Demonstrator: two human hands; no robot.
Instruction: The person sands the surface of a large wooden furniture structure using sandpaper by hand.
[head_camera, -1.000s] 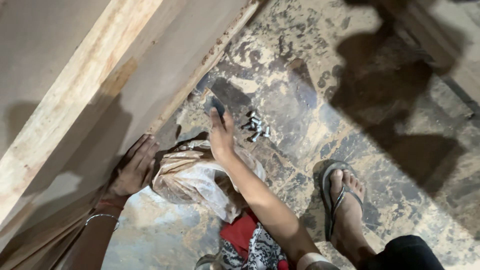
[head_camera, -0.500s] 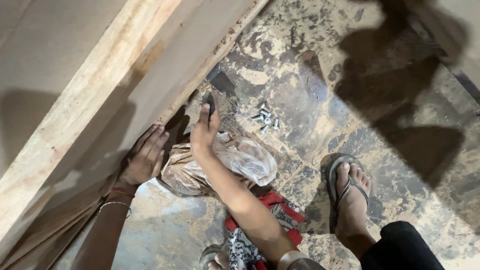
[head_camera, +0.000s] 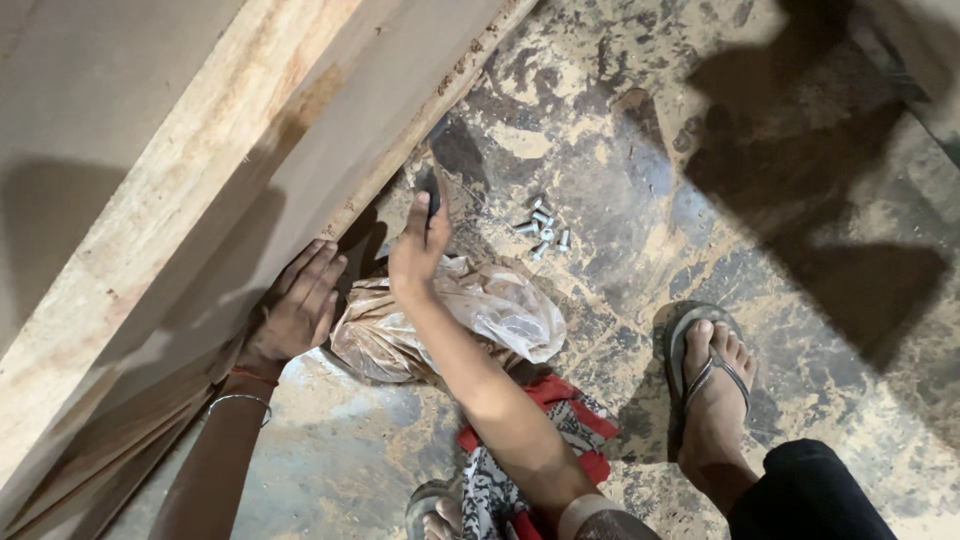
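Observation:
My left hand (head_camera: 297, 312) lies flat, fingers spread, against the face of a large tilted wooden board (head_camera: 300, 140), with a bangle on the wrist. My right hand (head_camera: 418, 245) reaches forward over a crumpled clear plastic bag (head_camera: 490, 310) and pinches a small dark object (head_camera: 430, 188) close to the board's lower edge. A small heap of silver bolts (head_camera: 541, 229) lies on the floor just right of that hand, apart from it.
The floor (head_camera: 620, 120) is stained, patchy concrete. A foot in a grey sandal (head_camera: 712, 370) stands at the right, and a red patterned cloth (head_camera: 545, 440) lies under my right forearm. Dark shadows fall across the upper right.
My right hand has slid left and forward with the dark object, nearer the board's edge. The left hand stays pressed on the board. The view has shifted a little.

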